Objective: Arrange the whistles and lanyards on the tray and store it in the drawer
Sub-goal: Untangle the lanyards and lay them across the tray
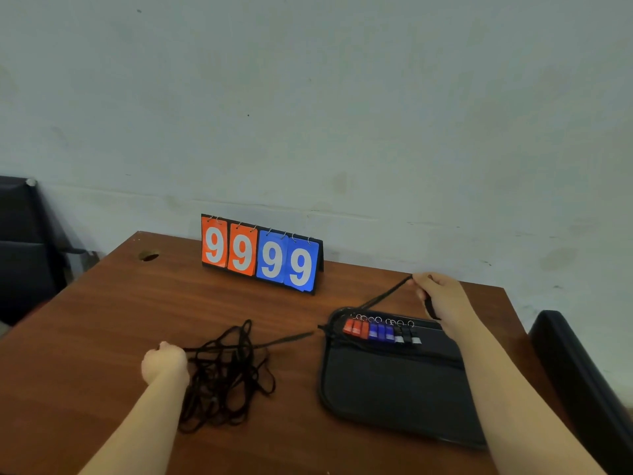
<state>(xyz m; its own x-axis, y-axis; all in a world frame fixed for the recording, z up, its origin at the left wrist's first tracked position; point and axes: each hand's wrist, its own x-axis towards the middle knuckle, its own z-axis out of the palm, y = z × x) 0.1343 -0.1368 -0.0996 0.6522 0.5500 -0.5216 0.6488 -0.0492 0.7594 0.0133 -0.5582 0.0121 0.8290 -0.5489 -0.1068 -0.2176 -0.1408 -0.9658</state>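
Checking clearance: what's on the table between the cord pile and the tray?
Head view: only one black cord, running from the cord pile by the left hand toward the tray. Otherwise bare table.

Right hand (436, 293) pinches a black lanyard (387, 296) above the tray (394, 399).

The surface (137, 313) is brown wood-grain laminate with a round cable hole (148, 256) near its far left corner. At the far edge, centre, stands a flip scoreboard (262, 257) showing two orange and two blue 9 cards. A tangle of black lanyards (226, 378) lies near the left of centre. A black tray (394, 382) lies on the right, with a row of red, blue and black whistles (382, 332) along its far side.
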